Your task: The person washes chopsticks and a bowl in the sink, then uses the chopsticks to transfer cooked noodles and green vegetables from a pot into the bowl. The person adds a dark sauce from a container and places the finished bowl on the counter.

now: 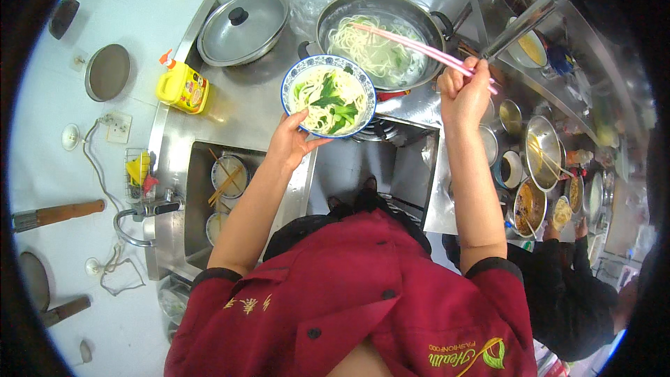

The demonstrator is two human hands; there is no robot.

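My left hand (pixel 293 141) holds a blue-and-white patterned bowl (pixel 286 95) by its near left rim. Noodles (pixel 314 112) and leafy greens (pixel 343 111) fill the bowl, which overlaps the near left edge of a wide metal pan (pixel 438 55). My right hand (pixel 466 91) grips long pink chopsticks (pixel 413 47) to the right of the pan. Their far tips reach over the pale noodles (pixel 349 42) in the pan's cloudy liquid; whether they touch the noodles, I cannot tell.
Left of the pan rests a lidded pan (pixel 251 26), near a yellow pump bottle (pixel 183 88). The sink (pixel 196 220) contains bowls and wooden chopsticks. Steel bowls (pixel 544 153) and food containers crowd the right counter. A co-worker in black (pixel 560 293) stands at lower right.
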